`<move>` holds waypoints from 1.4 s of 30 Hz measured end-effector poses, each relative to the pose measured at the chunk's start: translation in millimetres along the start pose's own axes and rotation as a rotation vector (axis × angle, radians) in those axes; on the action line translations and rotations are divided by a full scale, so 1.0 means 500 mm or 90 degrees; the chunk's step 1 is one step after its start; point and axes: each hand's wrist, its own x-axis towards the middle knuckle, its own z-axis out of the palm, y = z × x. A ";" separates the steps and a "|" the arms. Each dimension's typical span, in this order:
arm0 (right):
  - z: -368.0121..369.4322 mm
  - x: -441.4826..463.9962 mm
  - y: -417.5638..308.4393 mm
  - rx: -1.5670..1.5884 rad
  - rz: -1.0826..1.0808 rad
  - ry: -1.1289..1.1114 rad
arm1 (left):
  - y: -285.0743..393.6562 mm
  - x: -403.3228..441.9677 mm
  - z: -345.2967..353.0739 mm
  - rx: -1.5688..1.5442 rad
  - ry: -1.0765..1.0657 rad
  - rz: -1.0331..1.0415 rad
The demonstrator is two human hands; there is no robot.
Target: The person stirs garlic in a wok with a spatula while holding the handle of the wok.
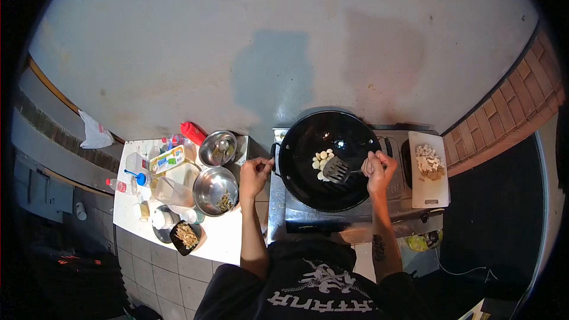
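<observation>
A large black wok (320, 192) sits on the stove, with several pale, garlic-like pieces (323, 156) near its middle. My right hand (380, 169) is closed round the handle of a slotted spatula (336, 170), whose head rests in the wok against the pale pieces. At the wok's left side, my left hand (256, 176) is closed, its fingers pinched by the wok's left handle (275, 159). Whether those fingers grip the handle or something small is too unclear to tell.
A white cutting board (428, 192) with chopped food lies right of the stove. On the left table (222, 243) stand two metal bowls (207, 198) (218, 148), a red bottle (192, 133), several containers and a black dish of food (185, 236). A wall rises behind.
</observation>
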 end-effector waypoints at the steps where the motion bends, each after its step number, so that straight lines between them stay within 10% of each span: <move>1: -0.004 -0.001 0.000 -0.001 0.000 -0.001 | -0.003 0.001 0.000 0.002 -0.003 -0.007; 42: -0.014 -0.021 0.089 -0.278 -0.079 0.106 | -0.004 -0.002 0.010 -0.008 -0.028 -0.068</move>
